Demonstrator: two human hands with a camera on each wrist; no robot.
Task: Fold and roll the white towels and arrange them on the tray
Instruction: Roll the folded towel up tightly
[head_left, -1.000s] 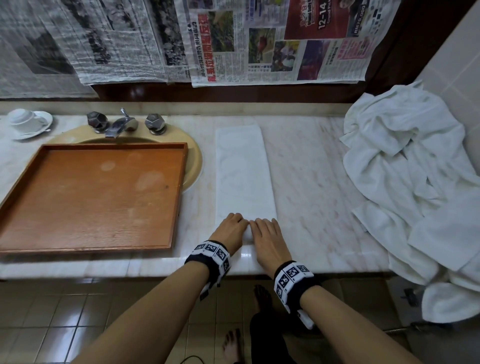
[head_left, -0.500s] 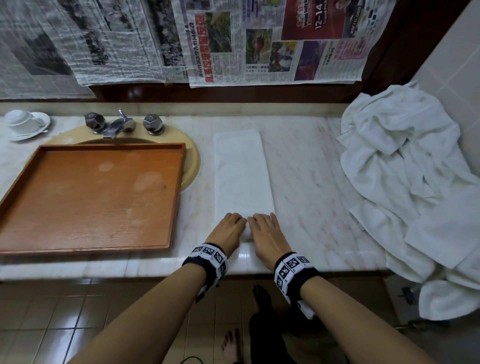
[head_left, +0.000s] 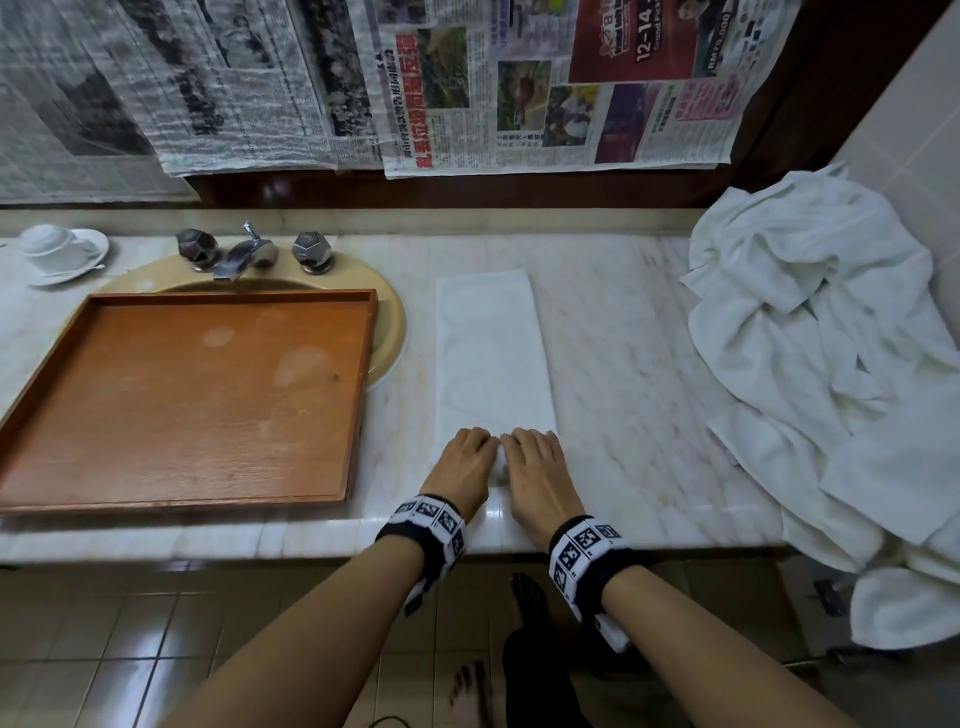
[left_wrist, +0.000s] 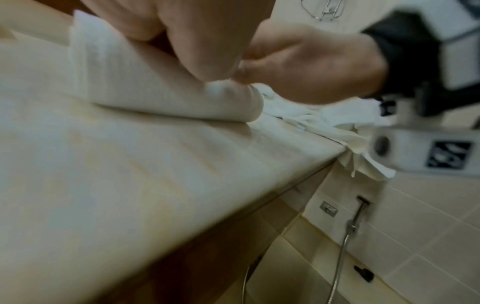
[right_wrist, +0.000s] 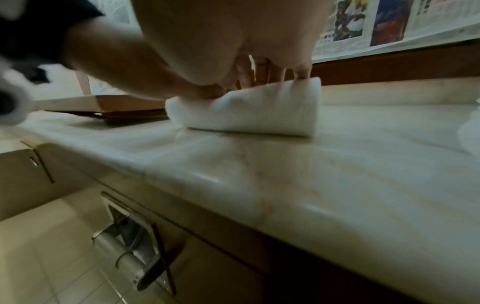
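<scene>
A white towel (head_left: 488, 353) folded into a long narrow strip lies on the marble counter, right of the wooden tray (head_left: 182, 395). Its near end is rolled into a short cylinder (right_wrist: 254, 115) (left_wrist: 168, 98). My left hand (head_left: 467, 457) and right hand (head_left: 535, 462) lie side by side on that roll, fingers curled over the top and thumbs tucked behind it. The tray holds nothing. A heap of loose white towels (head_left: 831, 364) lies on the counter's right end and hangs over its edge.
The tray covers most of a beige sink (head_left: 389, 332) with a chrome faucet (head_left: 244, 254). An upturned cup on a saucer (head_left: 57, 249) stands at the far left. Newspapers (head_left: 519, 83) hang on the back wall. The counter's front edge (head_left: 311, 535) is just behind my wrists.
Both hands have moved slightly away from me along the strip, and the roll under them has thickened. The flat part of the towel is a little shorter.
</scene>
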